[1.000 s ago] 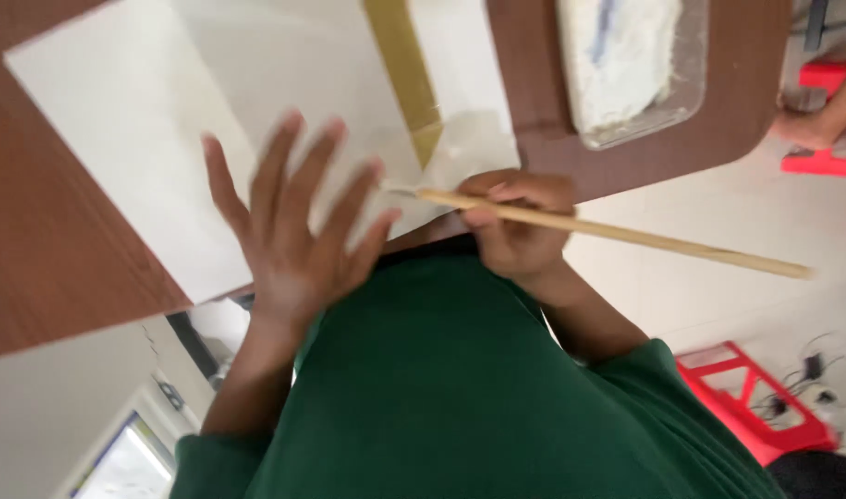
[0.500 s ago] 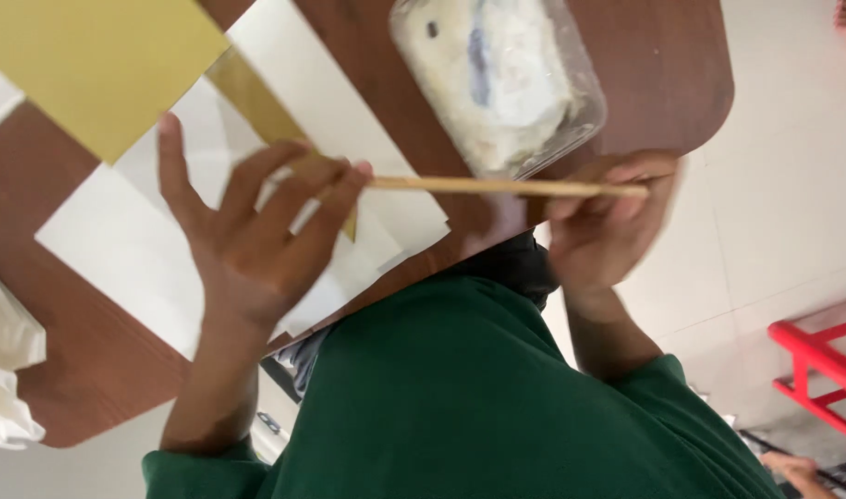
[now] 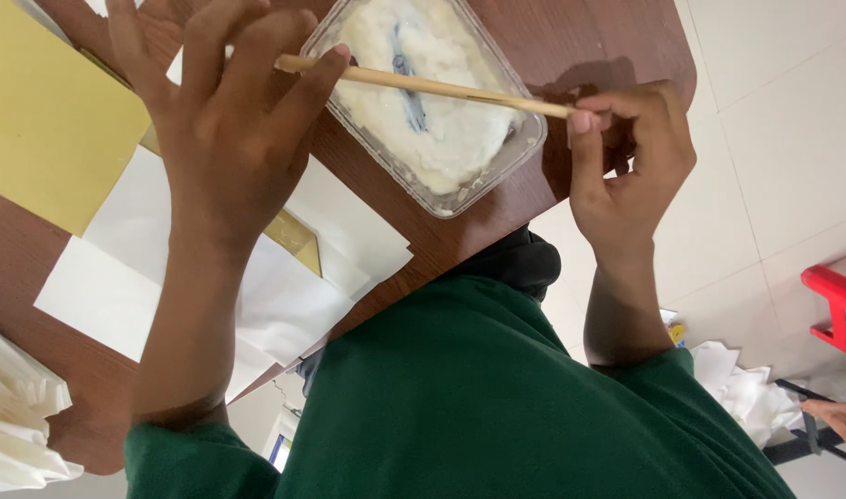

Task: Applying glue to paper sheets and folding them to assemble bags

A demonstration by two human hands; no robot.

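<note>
My right hand (image 3: 626, 157) pinches one end of a thin wooden stick (image 3: 441, 88). The stick lies level across a clear plastic tub (image 3: 497, 162) filled with white paste (image 3: 423, 111), which stands on the brown table (image 3: 571, 37). My left hand (image 3: 224, 120) is spread wide with its back to the camera, above white paper sheets (image 3: 127, 268) and a gold strip (image 3: 298, 240). Its thumb tip rests against the stick's far end, near the tub's left rim. It grips nothing.
A yellow sheet (image 3: 44, 120) lies at the left. A stack of white tissue (image 3: 16, 416) sits at the table's lower left corner. On the tiled floor are crumpled white papers (image 3: 737, 379), a red stool (image 3: 843, 296) and another person's hand (image 3: 839, 420).
The view has swung, and the tub now lies under the stick. My right hand has carried the stick across over the paste. My left hand stays spread, now touching the stick's end.
</note>
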